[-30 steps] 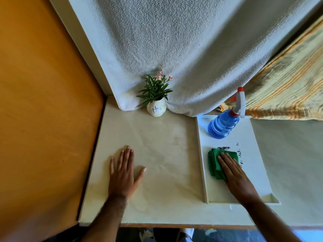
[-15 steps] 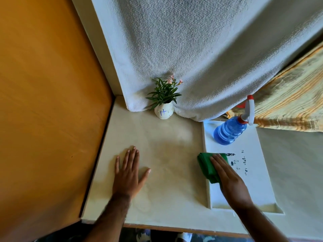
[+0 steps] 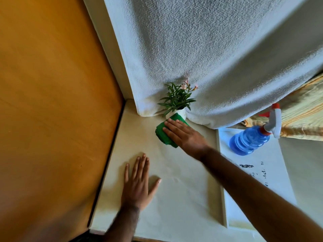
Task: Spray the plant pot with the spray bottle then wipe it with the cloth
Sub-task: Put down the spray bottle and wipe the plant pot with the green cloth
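A small white plant pot [image 3: 181, 113] with a green leafy plant [image 3: 177, 97] stands at the back of the cream table, against the hanging white towel. My right hand [image 3: 185, 136] presses a folded green cloth [image 3: 164, 135] against the front of the pot, hiding most of it. The fingers lie flat on the cloth. My left hand [image 3: 139, 184] rests flat on the table, fingers spread, holding nothing. A blue spray bottle [image 3: 250, 139] with a white and red trigger stands on the white tray to the right, apart from both hands.
A white tray [image 3: 272, 173] with dark marks lies at the right of the cream table [image 3: 174, 206]. An orange wall [image 3: 52, 102] runs along the left edge. A white towel [image 3: 209, 49] hangs behind, and a yellow striped cloth [image 3: 304, 110] lies at the far right.
My right hand has carried the green cloth from the tray leftward and back to the plant pot, now pressing on it. My left hand stays flat on the table.
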A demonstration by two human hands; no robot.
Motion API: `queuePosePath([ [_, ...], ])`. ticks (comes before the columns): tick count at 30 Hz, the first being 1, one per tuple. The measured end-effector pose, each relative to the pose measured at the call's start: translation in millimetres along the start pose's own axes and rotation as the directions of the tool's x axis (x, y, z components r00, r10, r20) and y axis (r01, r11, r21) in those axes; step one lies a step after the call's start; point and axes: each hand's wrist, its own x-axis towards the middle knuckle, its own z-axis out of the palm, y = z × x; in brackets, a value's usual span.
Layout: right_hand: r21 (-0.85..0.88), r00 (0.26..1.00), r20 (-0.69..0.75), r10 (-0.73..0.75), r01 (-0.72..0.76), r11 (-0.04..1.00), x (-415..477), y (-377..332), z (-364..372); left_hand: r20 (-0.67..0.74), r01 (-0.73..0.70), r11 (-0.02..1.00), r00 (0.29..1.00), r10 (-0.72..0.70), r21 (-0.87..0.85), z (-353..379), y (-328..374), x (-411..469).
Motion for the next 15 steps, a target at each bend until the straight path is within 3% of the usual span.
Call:
queuePosePath([
  [8,0.02,0.988,0.043,-0.15,0.149,0.989,22,38,13,-0.026,0.005,1.0,1.0,-0.004,0.028,1,1,0],
  [15,0.151,0.978,0.118,-0.17,0.152,0.977,9,44,32,-0.003,0.01,0.999,1.0,-0.01,0.052,2,1,2],
])
